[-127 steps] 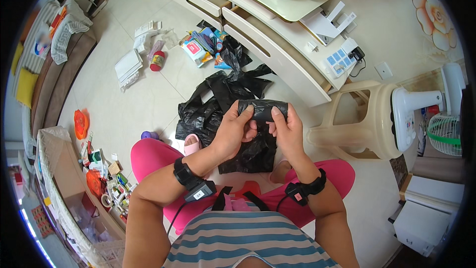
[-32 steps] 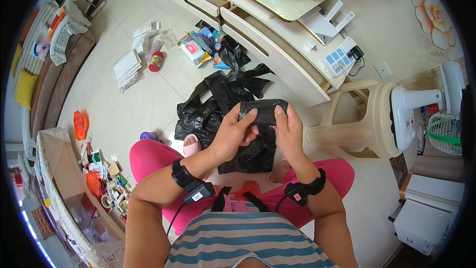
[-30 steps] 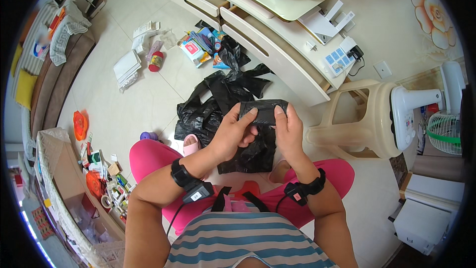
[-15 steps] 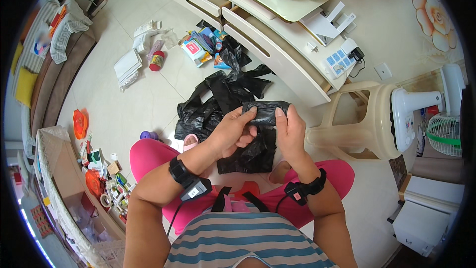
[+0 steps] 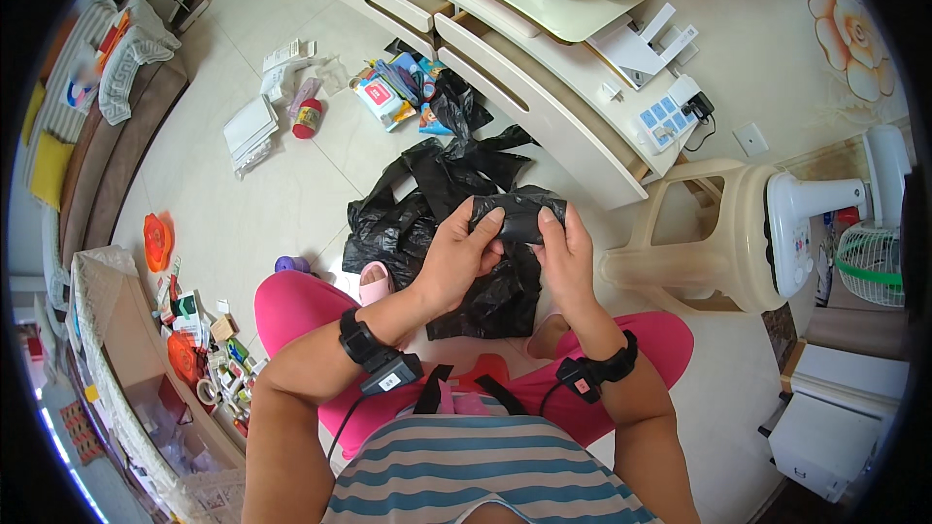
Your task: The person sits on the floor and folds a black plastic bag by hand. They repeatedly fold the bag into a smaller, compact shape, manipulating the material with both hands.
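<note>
A black plastic bag (image 5: 518,215), folded into a small flat bundle, is held up between my two hands. Its left end is gripped by my left hand (image 5: 460,250), thumb on top and fingers curled beneath. At the other end my right hand (image 5: 565,257) pinches it the same way, the thumb pressed on its upper face. Below and beyond lie several loose black plastic bags (image 5: 388,223), crumpled on the floor in front of my feet. The undersides of the bundle and most fingertips are hidden.
Open drawers (image 5: 544,107) of a pale cabinet stand ahead. Wet-wipe packs (image 5: 382,102), a red jar (image 5: 307,119) and white boxes (image 5: 249,126) lie on the floor ahead left. A beige plastic stool (image 5: 699,233) is at right, small clutter (image 5: 228,349) at left.
The fingers of my left hand have closed in more beneath the bundle. My right hand has shifted slightly left, and the bundle's edge looks more bent.
</note>
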`<action>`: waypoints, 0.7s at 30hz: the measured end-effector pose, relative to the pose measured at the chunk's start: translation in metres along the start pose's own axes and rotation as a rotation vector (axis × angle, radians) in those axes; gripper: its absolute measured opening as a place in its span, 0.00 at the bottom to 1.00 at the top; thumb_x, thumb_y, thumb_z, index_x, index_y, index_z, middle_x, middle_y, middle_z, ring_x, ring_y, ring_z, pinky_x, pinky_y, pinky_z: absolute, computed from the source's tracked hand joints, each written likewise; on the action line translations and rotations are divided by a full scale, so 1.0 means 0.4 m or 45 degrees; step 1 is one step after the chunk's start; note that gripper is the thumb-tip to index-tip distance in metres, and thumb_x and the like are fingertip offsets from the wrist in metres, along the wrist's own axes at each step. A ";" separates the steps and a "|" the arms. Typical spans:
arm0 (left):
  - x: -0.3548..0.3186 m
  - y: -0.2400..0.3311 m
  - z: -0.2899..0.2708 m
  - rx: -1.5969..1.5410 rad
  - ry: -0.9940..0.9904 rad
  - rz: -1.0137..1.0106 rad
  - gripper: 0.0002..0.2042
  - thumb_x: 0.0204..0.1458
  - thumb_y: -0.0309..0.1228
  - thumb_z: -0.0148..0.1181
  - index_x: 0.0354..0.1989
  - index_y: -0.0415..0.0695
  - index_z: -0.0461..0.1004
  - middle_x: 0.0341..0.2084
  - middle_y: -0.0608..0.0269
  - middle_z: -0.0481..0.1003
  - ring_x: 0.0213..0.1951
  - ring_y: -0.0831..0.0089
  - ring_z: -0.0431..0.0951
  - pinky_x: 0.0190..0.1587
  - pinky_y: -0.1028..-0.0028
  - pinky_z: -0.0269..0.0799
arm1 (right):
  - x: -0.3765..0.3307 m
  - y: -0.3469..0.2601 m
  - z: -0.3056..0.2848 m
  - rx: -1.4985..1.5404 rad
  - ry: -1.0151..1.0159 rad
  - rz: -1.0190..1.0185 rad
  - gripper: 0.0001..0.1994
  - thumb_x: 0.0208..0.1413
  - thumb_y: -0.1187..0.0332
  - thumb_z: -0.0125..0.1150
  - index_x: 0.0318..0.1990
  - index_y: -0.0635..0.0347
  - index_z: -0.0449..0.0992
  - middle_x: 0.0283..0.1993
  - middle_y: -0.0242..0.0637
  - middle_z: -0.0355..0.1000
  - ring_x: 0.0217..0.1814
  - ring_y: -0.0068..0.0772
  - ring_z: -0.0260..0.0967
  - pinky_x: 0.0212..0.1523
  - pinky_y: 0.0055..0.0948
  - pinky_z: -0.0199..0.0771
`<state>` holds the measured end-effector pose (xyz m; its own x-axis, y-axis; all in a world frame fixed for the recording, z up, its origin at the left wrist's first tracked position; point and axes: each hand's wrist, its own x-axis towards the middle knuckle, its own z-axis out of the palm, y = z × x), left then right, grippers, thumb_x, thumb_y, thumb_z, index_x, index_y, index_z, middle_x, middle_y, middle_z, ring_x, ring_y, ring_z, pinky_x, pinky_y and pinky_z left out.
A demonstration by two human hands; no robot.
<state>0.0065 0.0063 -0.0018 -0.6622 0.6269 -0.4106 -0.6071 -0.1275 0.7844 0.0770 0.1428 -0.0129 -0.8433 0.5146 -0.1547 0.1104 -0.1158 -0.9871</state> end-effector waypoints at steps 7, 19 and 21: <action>-0.001 0.001 0.000 -0.100 0.023 -0.118 0.07 0.61 0.38 0.51 0.37 0.48 0.67 0.18 0.71 0.66 0.16 0.84 0.60 0.17 0.85 0.50 | 0.003 0.006 0.004 -0.337 0.066 -0.269 0.14 0.64 0.63 0.48 0.31 0.65 0.64 0.21 0.37 0.67 0.21 0.25 0.64 0.23 0.27 0.66; 0.006 0.031 -0.012 -0.383 -0.085 -0.307 0.05 0.62 0.35 0.48 0.37 0.49 0.65 0.15 0.67 0.68 0.13 0.82 0.58 0.14 0.82 0.47 | 0.006 0.020 -0.004 -0.427 0.059 -0.390 0.14 0.63 0.64 0.50 0.29 0.66 0.62 0.19 0.42 0.64 0.19 0.30 0.63 0.21 0.32 0.64; 0.002 0.027 -0.009 -0.351 -0.069 -0.221 0.05 0.62 0.35 0.49 0.36 0.48 0.65 0.16 0.66 0.68 0.13 0.82 0.58 0.15 0.82 0.48 | 0.001 0.003 0.008 -0.259 0.039 -0.275 0.13 0.63 0.64 0.50 0.31 0.66 0.64 0.20 0.39 0.67 0.21 0.25 0.64 0.22 0.28 0.67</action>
<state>-0.0022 0.0028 0.0046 -0.5183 0.6966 -0.4962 -0.8099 -0.2134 0.5464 0.0753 0.1401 -0.0139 -0.8428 0.5347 0.0615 0.0361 0.1702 -0.9847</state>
